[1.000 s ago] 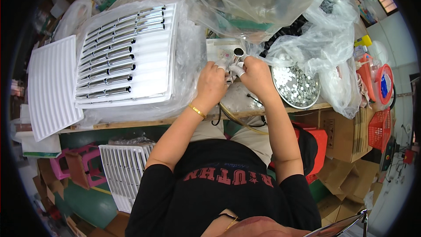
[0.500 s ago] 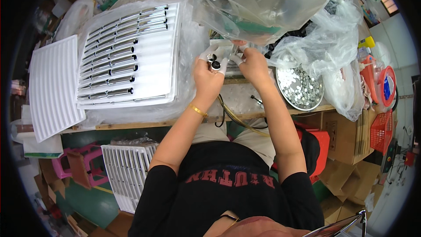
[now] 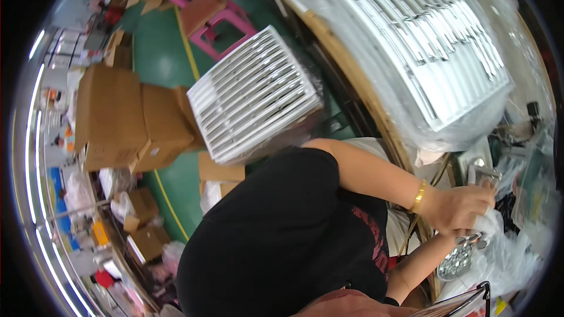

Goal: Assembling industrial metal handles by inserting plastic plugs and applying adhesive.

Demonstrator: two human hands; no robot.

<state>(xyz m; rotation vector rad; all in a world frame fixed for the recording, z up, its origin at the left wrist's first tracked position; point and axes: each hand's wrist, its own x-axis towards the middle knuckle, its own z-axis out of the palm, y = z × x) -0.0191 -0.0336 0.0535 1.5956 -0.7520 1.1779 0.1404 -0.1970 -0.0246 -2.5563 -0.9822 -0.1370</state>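
Observation:
Close together over the far-right workbench, my hands meet at the picture's right side. My left hand [image 3: 457, 209], below a gold bracelet, is closed around short shiny metal tubes [image 3: 470, 238], whose ends show at its lower side. White finger covers [image 3: 486, 223] show beside the tubes; blur hides whose fingers wear some of them. My right hand [image 3: 445, 244] lies mostly behind the left one, so its fingers are hidden. Just past the left fingers is a shiny metal piece [image 3: 485, 174]. Below the hands sits a round dish of silvery discs [image 3: 455, 263].
A white ribbed tray [image 3: 452, 97] bearing several chrome tubes lies on the wood-edged bench [image 3: 343, 53]. Another stacked tray [image 3: 202, 91] of tubes stands below the bench. Cardboard boxes [image 3: 111, 117] and a pink stool [image 3: 235, 20] stand on the green floor [image 3: 154, 41].
My view has swung left and turned, so the bench and hands now appear at the right. The hands stay close together, the left still around the tubes.

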